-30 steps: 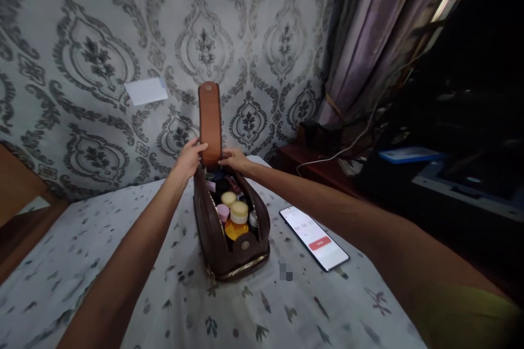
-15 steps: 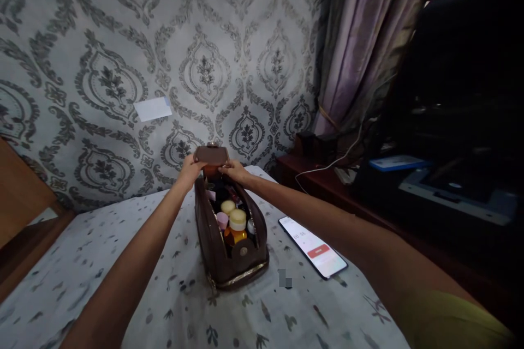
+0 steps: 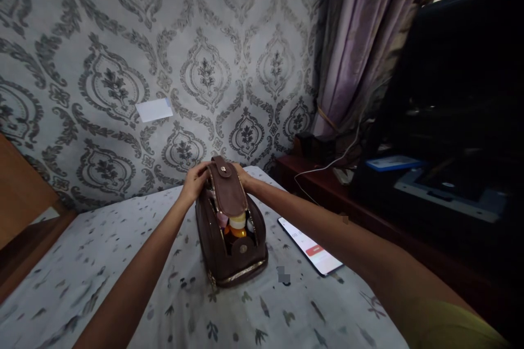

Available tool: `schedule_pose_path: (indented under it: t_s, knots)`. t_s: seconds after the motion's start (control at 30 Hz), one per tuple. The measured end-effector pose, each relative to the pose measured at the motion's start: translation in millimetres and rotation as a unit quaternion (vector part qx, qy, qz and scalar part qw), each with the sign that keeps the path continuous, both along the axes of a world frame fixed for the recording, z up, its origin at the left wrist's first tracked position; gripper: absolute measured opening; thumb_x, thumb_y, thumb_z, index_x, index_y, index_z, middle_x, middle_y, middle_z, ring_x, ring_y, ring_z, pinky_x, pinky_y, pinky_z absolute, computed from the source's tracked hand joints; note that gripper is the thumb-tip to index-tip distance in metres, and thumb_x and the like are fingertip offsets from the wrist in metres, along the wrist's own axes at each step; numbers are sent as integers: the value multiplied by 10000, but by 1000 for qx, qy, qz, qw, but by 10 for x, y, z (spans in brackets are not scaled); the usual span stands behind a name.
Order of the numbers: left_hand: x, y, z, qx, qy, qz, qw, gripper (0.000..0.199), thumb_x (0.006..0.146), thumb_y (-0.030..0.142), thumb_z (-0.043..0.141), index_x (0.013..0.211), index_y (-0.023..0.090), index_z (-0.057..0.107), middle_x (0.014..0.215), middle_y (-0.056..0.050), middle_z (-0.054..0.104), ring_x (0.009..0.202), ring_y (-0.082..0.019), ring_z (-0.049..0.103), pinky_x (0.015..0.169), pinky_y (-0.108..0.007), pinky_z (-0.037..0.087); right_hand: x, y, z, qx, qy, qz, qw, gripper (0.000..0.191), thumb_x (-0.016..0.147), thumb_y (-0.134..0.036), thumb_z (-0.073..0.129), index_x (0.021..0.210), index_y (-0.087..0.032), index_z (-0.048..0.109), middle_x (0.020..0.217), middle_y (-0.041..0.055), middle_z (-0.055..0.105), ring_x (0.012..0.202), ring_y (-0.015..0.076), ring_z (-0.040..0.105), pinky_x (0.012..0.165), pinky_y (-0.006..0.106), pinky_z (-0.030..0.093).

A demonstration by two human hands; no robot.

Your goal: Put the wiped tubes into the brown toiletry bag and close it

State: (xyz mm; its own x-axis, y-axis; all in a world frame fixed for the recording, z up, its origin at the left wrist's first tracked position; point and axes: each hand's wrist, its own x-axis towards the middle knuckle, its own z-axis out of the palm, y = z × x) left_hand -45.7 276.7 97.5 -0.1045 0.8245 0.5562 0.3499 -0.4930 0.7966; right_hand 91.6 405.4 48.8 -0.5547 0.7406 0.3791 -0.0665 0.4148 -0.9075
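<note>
A brown toiletry bag (image 3: 210, 245) with gold zips stands on the patterned bedsheet (image 3: 176, 305). Its long flap (image 3: 229, 191), with a snap strap at the far end, lies over the back part of the opening. Near the front, a yellow-capped orange bottle (image 3: 237, 227) and a pink cap (image 3: 222, 220) show between the unzipped sides. At the far left edge of the bag, my left hand (image 3: 193, 182) is closed on it with bent fingers. Opposite, my right hand (image 3: 244, 179) reaches to the far right edge; the bag and flap hide its fingers.
A lit phone (image 3: 305, 245) lies right of the bag, partly under my right forearm. Beyond it is a dark red ledge (image 3: 292, 166) with a white cable (image 3: 323, 168). Patterned wallpaper (image 3: 204, 71) rises behind, and a wooden panel (image 3: 24, 191) stands at left.
The flap, raised at the far end before, has come down toward me over the back of the opening and covers several containers. Both hands remain at the bag's far end.
</note>
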Motion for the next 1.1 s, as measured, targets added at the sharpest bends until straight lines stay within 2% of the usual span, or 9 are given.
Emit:
schedule_pose_path:
  t_s: [0.1,0.2,0.27,0.4,0.57,0.83,0.97,1.1]
  knots:
    - [12,-39,-48,7,40,3,999,345,786,461,660,992,214,785,1102,-72,785,1109,-304,684,1033,-417,481,50,-30,5,-33,-15,14,999,350,962,-379,648,1234,-160,638,1221,85,663,1049,240,666,900,438,575]
    - [33,-78,-93,17,62,16,998,334,816,435,628,1019,218,781,1113,-73,784,1132,-300,678,1059,-426,468,114,-94,35,-45,-2,17,999,274,888,-380,692,1036,-155,742,954,42,744,926,232,693,879,398,569]
    - [41,-96,-127,24,67,20,997,342,832,426,606,1037,214,779,1133,-79,780,1150,-297,673,1075,-431,461,165,-154,55,-45,12,18,999,236,820,-366,716,954,-179,772,874,20,759,907,231,698,890,386,560]
    - [38,-116,-202,24,73,27,997,343,836,411,604,1052,211,781,1209,-89,759,1219,-301,644,1131,-448,421,273,-291,77,-42,32,18,998,233,754,-289,727,968,-223,788,1007,23,783,1013,236,694,985,400,517]
    - [32,-145,-264,20,72,27,997,322,850,356,585,1070,220,777,1268,-76,737,1267,-290,619,1175,-464,378,386,-469,80,-39,34,13,999,268,788,-263,698,1040,-247,785,1173,28,758,1143,235,661,1077,417,460]
    - [36,-241,-349,-5,91,52,994,365,831,315,633,1168,228,744,1433,-87,630,1417,-293,483,1241,-476,277,516,-632,104,-28,30,13,999,311,822,-268,696,1124,-261,772,1268,20,729,1238,226,618,1139,412,402]
    - [101,-477,-352,-18,122,64,990,488,878,330,592,1353,225,640,1568,-110,486,1500,-286,366,1260,-475,224,547,-670,88,-34,31,9,999,326,844,-277,674,1157,-258,759,1292,28,717,1233,225,622,1132,421,411]
    - [263,-872,-351,-23,155,60,986,552,924,359,553,1469,279,528,1655,-87,343,1552,-288,250,1266,-487,204,571,-705,76,-37,32,3,999,321,847,-267,667,1154,-258,761,1292,28,717,1236,225,622,1137,416,409]
